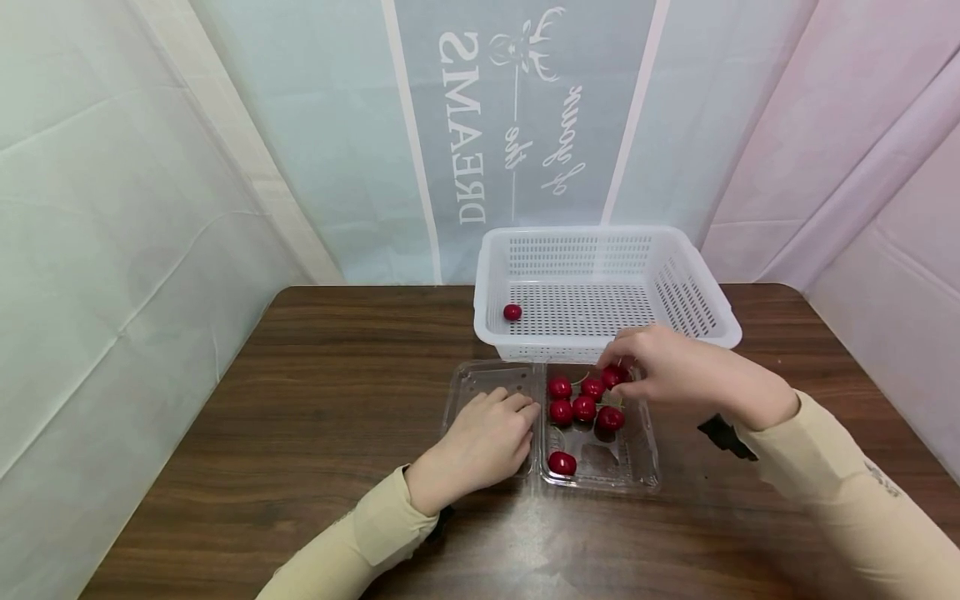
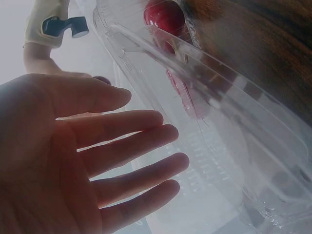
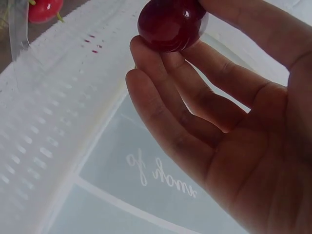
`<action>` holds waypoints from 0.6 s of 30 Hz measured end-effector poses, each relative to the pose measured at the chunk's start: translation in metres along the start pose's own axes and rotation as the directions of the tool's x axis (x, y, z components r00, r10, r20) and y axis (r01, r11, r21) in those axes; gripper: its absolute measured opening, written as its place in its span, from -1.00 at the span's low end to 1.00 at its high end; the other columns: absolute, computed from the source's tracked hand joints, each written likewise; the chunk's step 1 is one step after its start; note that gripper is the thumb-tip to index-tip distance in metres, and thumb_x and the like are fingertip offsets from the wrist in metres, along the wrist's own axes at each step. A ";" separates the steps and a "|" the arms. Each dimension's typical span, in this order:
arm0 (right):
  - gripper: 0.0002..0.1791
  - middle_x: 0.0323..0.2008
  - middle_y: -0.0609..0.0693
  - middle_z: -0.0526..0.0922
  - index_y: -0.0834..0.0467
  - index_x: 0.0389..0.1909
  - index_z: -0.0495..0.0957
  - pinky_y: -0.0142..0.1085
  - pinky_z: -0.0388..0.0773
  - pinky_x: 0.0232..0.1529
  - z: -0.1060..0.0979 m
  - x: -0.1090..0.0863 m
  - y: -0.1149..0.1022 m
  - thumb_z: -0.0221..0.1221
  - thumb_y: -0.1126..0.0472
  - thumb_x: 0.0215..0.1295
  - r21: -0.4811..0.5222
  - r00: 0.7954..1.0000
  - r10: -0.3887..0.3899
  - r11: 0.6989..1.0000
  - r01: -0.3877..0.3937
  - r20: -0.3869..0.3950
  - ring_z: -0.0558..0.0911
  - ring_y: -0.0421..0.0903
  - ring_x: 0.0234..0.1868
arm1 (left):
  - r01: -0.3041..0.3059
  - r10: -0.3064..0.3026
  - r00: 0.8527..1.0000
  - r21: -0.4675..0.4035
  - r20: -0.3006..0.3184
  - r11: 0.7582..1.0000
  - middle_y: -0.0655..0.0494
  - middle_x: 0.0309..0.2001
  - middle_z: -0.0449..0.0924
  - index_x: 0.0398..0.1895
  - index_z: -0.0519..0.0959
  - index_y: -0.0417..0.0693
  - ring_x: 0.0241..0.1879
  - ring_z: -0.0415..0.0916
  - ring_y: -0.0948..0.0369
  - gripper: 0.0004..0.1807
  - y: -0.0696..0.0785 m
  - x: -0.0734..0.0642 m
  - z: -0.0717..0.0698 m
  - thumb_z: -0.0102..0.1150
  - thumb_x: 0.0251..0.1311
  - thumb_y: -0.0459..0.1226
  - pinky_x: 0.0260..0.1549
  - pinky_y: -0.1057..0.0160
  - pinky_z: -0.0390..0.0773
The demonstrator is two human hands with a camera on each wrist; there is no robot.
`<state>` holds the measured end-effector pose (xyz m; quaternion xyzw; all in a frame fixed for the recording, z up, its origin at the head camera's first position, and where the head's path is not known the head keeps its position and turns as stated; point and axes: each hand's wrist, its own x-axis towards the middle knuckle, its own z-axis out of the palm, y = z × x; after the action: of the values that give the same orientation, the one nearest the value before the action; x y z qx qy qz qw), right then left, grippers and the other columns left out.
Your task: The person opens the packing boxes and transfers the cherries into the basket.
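Observation:
A clear plastic clamshell box lies opened out on the table. Several red cherries, some with stems, sit in its right half, and a lone cherry lies near the front wall. At the back right corner of the box, my right hand pinches a dark red cherry between thumb and fingertips. Over the left half, the lid, rests my left hand, palm down. Its fingers are relaxed and hold nothing, as the left wrist view confirms, with the fingertips beside the clear plastic wall.
Just behind the box stands a white perforated basket with one cherry at its left side. The brown wooden table extends to both sides. Pale cloth with printed lettering hangs behind the table.

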<state>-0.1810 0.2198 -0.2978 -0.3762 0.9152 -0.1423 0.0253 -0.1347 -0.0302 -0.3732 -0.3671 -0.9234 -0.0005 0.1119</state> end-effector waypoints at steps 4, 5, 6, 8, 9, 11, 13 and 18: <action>-0.79 -0.35 -0.14 0.64 0.09 -0.30 0.65 -0.36 0.47 -0.40 -0.004 0.002 0.005 0.37 0.22 -0.03 -0.021 0.999 -0.039 0.999 0.038 -0.025 0.52 -0.25 -0.42 | -0.003 0.003 1.000 -0.002 -0.007 1.000 0.17 -0.13 0.64 -0.10 0.62 -0.02 -0.23 0.52 0.18 -0.74 0.000 0.000 0.000 0.11 0.18 -0.18 -0.40 0.25 0.49; -0.79 -0.33 -0.13 0.65 0.09 -0.30 0.65 -0.34 0.49 -0.37 -0.005 0.002 0.006 0.37 0.22 -0.02 -0.023 0.999 -0.045 0.999 0.044 -0.027 0.54 -0.25 -0.38 | -0.004 0.004 1.000 -0.002 -0.008 1.000 0.17 -0.13 0.64 -0.10 0.62 -0.02 -0.23 0.52 0.18 -0.74 0.000 0.000 0.000 0.11 0.18 -0.18 -0.40 0.25 0.49; -0.79 -0.31 -0.12 0.66 0.10 -0.30 0.65 -0.32 0.50 -0.35 -0.006 0.002 0.007 0.37 0.21 -0.02 -0.024 0.998 -0.053 0.998 0.052 -0.029 0.55 -0.25 -0.36 | -0.004 0.004 1.000 -0.002 -0.009 1.000 0.17 -0.13 0.64 -0.10 0.62 -0.02 -0.23 0.52 0.18 -0.74 0.000 0.000 0.000 0.11 0.18 -0.18 -0.40 0.25 0.49; -0.78 -0.30 -0.12 0.66 0.11 -0.28 0.65 -0.31 0.52 -0.34 -0.007 0.003 0.009 0.37 0.19 -0.01 -0.025 0.998 -0.056 0.998 0.055 -0.025 0.56 -0.25 -0.34 | -0.004 0.004 1.000 -0.002 -0.009 1.000 0.17 -0.13 0.64 -0.10 0.62 -0.02 -0.23 0.52 0.18 -0.74 0.000 0.000 0.000 0.11 0.18 -0.18 -0.40 0.25 0.49; -0.77 -0.30 -0.11 0.66 0.11 -0.28 0.65 -0.30 0.52 -0.34 -0.008 0.003 0.009 0.37 0.19 0.00 -0.026 0.998 -0.052 0.998 0.051 -0.023 0.57 -0.25 -0.34 | -0.004 0.004 1.000 -0.002 -0.009 1.000 0.17 -0.13 0.64 -0.10 0.62 -0.02 -0.23 0.52 0.18 -0.74 0.000 0.000 0.000 0.11 0.18 -0.18 -0.40 0.25 0.49; -0.77 -0.30 -0.10 0.67 0.13 -0.27 0.66 -0.29 0.53 -0.33 -0.009 0.004 0.010 0.37 0.20 -0.01 -0.026 0.999 -0.048 0.999 0.048 -0.020 0.57 -0.24 -0.34 | -0.004 0.004 1.000 -0.001 -0.009 1.000 0.17 -0.13 0.64 -0.10 0.62 -0.02 -0.23 0.52 0.18 -0.74 0.000 0.000 0.000 0.12 0.18 -0.18 -0.40 0.25 0.49; -0.76 -0.31 -0.09 0.67 0.14 -0.27 0.66 -0.26 0.55 -0.31 -0.010 0.006 0.011 0.37 0.22 -0.02 -0.027 0.999 -0.049 0.998 0.048 -0.023 0.59 -0.24 -0.34 | -0.004 0.004 1.000 -0.002 -0.009 1.000 0.17 -0.13 0.64 -0.09 0.62 -0.02 -0.23 0.52 0.18 -0.74 0.000 0.000 -0.001 0.12 0.18 -0.18 -0.40 0.25 0.49; -0.78 -0.35 -0.07 0.67 0.17 -0.30 0.66 -0.23 0.58 -0.29 -0.013 0.011 0.013 0.36 0.27 -0.04 -0.022 0.999 -0.047 0.999 0.047 -0.027 0.62 -0.23 -0.35 | -0.006 0.006 1.000 -0.003 -0.012 1.000 0.16 -0.14 0.64 -0.10 0.63 -0.02 -0.24 0.52 0.18 -0.74 0.000 0.000 -0.001 0.12 0.17 -0.18 -0.40 0.26 0.49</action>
<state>-0.1998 0.2245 -0.2883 -0.3959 0.9079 -0.1381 0.0053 -0.1341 -0.0301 -0.3722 -0.3701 -0.9216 -0.0039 0.1167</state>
